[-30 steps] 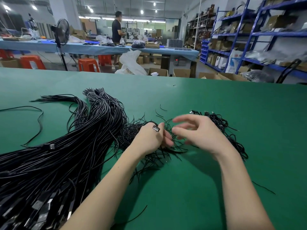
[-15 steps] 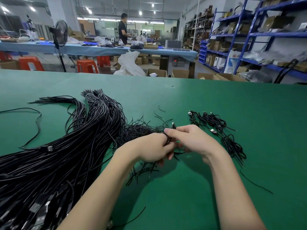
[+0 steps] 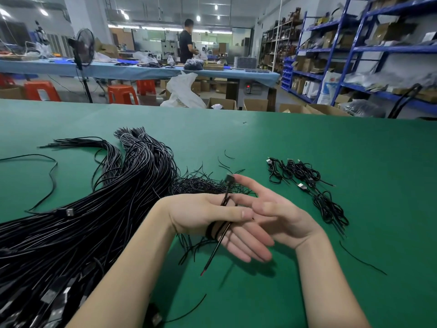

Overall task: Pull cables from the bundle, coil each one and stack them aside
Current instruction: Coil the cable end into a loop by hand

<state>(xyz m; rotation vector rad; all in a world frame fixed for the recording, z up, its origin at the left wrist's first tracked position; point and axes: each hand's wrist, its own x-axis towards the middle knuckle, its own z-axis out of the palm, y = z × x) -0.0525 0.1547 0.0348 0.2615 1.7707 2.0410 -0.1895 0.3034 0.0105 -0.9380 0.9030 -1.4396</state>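
Over the middle of the green table (image 3: pixel 331 292), nearer its front edge than its far one, the two hands meet. The left hand (image 3: pixel 212 221) lies palm up with its fingers stretched out straight toward the right, and a black cable (image 3: pixel 216 229) is wound in several turns round those fingers near their base. The thumb lies flat across the top of the turns and presses them down. One end of the cable, a small dark plug, stands up above the hand, blurred; the other end hangs down below the fingers as a straight tail with a red tip just above the table.

The right hand (image 3: pixel 281 216) is spread open, fingers straight and slightly fanned, palm turned toward the left hand. Its fingers overlap the left hand's fingertips; whether they touch the cable I cannot tell. Its forefinger points up beside the plug.

The big bundle (image 3: pixel 99 209) of long black cables sprawls across the left half of the table, from near the far edge down to the front left corner, where its flat plugs show. Just beyond the hands lies a tangle of thin short black wires (image 3: pixel 203 183). To the right of the hands, well apart from the bundle, the coiled cables (image 3: pixel 312 183) lie in a loose row.
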